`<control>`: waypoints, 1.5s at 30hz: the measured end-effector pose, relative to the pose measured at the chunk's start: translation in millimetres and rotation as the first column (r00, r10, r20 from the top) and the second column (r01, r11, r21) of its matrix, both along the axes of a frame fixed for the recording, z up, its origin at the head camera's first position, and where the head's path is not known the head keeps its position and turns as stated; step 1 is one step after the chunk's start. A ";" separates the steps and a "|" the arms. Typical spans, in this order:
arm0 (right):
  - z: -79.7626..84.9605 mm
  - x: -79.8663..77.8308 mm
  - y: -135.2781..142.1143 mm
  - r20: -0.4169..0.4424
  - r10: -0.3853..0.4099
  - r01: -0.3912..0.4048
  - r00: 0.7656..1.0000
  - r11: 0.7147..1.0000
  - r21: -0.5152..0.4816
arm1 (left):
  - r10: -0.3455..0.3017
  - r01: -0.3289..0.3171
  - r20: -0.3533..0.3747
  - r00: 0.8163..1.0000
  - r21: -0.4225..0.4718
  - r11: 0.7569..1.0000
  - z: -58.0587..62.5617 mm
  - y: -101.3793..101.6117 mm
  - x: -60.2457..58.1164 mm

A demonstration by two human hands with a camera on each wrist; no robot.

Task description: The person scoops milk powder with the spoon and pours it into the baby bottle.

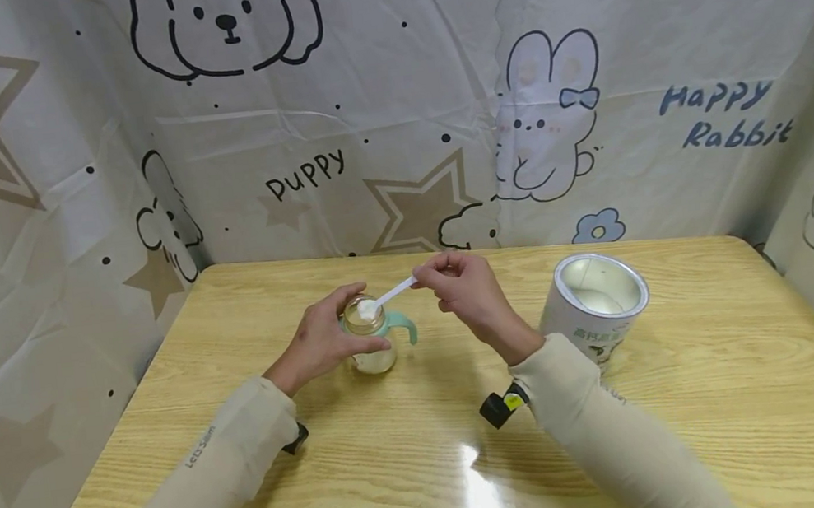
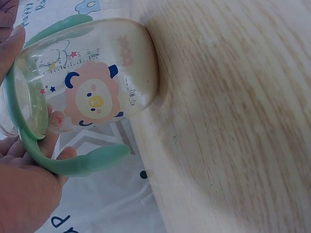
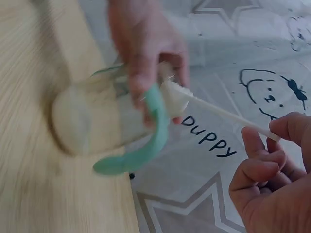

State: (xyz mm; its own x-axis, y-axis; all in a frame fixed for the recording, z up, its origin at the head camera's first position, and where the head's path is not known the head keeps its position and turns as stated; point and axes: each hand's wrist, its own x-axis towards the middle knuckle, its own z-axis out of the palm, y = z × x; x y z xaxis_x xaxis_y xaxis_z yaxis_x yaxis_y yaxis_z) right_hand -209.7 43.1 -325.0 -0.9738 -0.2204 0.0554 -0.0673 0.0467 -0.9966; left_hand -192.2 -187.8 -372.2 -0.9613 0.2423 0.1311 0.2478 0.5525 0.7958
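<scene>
A clear baby bottle point(image 2: 92, 97) with a cartoon print, a green collar and green handles stands uncapped on the table; pale contents lie at its bottom. My left hand point(image 1: 326, 333) grips it round the neck, thumb and fingers on either side. Between thumb and fingertips my right hand point(image 1: 467, 293) pinches the end of a white scoop point(image 1: 398, 290). White powder point(image 1: 367, 309) heaps in the scoop's bowl, which is at the bottle's mouth. In the right wrist view the scoop's handle point(image 3: 228, 115) slants from the fingertips to the bottle.
To the right of my right hand stands an open can point(image 1: 598, 300) with a silver rim and pale powder inside. The wooden table point(image 1: 370, 473) meets a printed cloth point(image 1: 377, 108) at the back. Both wrists wear dark cameras point(image 1: 498, 408).
</scene>
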 end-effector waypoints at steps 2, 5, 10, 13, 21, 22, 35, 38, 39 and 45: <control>-3.4 1.3 -0.1 -0.068 0.001 0.005 0.998 0.997 0.082 | 0.001 -0.001 0.002 1.000 -0.004 1.000 0.5 -0.3 0.0; -7.3 2.0 1.6 -0.167 0.012 0.017 0.986 0.985 0.170 | 0.003 -0.003 0.007 1.000 -0.004 1.000 0.8 -0.9 0.2; -9.8 1.4 4.7 -0.239 0.052 -0.001 0.970 0.978 0.206 | 0.007 -0.008 0.017 1.000 0.013 1.000 -0.6 -1.6 -0.3; -10.5 1.7 6.4 -0.248 0.070 -0.015 0.966 0.976 0.216 | 0.004 -0.005 0.012 1.000 0.015 1.000 -1.6 -1.6 -0.5; -12.9 7.8 8.8 -0.372 0.112 0.018 0.921 0.944 0.330 | 0.001 -0.001 -0.005 1.000 0.004 1.000 -1.8 -0.5 -0.6; -13.0 9.0 9.3 -0.381 0.116 0.023 0.917 0.939 0.342 | -0.002 0.002 -0.006 1.000 0.003 1.000 -1.8 -0.6 -0.7; -11.6 10.4 14.8 -0.385 0.115 0.044 0.916 0.923 0.382 | -0.029 0.028 -0.012 1.000 -0.101 0.995 6.8 -1.6 -4.6; -11.6 8.8 16.7 -0.364 0.091 0.046 0.927 0.935 0.352 | -0.053 0.050 -0.023 0.998 -0.126 0.991 9.4 -1.1 -6.0; -11.6 8.3 17.4 -0.355 0.084 0.043 0.931 0.940 0.337 | -0.058 0.055 -0.023 0.998 -0.128 0.990 10.1 -0.8 -6.3; -7.9 6.9 22.9 -0.285 0.071 0.008 0.956 0.964 0.267 | -0.070 0.070 -0.001 0.998 -0.075 0.995 16.1 -1.9 -6.8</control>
State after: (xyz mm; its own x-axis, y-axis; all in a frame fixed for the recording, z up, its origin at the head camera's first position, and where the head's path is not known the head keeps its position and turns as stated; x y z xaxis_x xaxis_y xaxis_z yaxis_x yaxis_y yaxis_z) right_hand -202.8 66.0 -332.9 -0.9164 -0.2959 0.2696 -0.3564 0.2966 -0.8860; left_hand -198.9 -189.7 -356.1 -0.9412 0.3183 0.1133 0.2907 0.5920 0.7517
